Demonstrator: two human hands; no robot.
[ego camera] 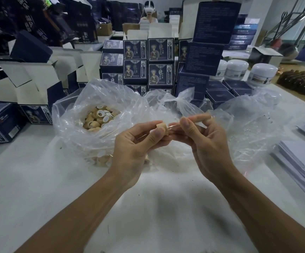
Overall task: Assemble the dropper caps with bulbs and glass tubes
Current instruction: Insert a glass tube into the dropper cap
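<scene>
Cap (163, 129) is pinched in the left hand (137, 143), glass tube (193, 121) in the right hand (202, 139); if it's pushed in crooked, the tube could probably get snapped.

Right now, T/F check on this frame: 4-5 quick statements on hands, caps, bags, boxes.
1. The left hand pinches a tan cap. True.
2. The right hand is idle and flat on the table. False: it is raised, its fingers closed on a thin glass tube pointed toward the cap.
3. The plastic bag at left holds many tan caps. True.
4. The white jars stand in front of the left hand. False: they stand far right, behind the dark boxes.
5. A stack of papers lies at the right edge. True.
</scene>
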